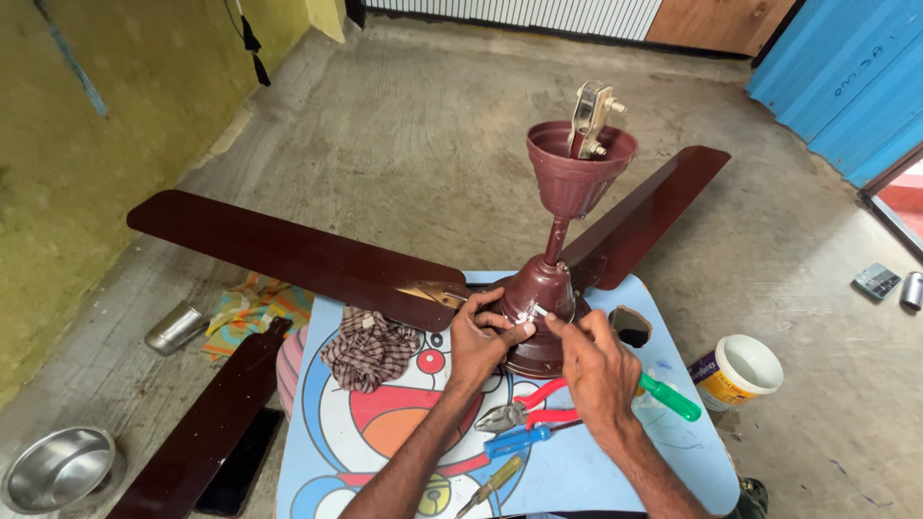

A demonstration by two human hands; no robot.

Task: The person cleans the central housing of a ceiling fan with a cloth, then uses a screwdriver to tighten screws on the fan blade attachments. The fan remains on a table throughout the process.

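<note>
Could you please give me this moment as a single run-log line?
left hand: steadies fan motor housing | right hand: holds green-handled screwdriver, tip at housing | table: pliers, checked cloth

The fan [538, 288] was maroon, the table [596, 461] light blue with a cartoon print, the rag [370, 348] brown-checked, the pliers [524, 408] red-handled, the screwdriver [673, 396] green-handled, and the tub [740, 370] white.

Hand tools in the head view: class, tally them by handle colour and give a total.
Green: 1, green screwdriver, in the right hand, at the fan motor gripped by the left hand
Red: 1, red pliers
Blue: 1, blue screwdriver
Yellow: 1, yellow screwdriver
Total: 4
</note>
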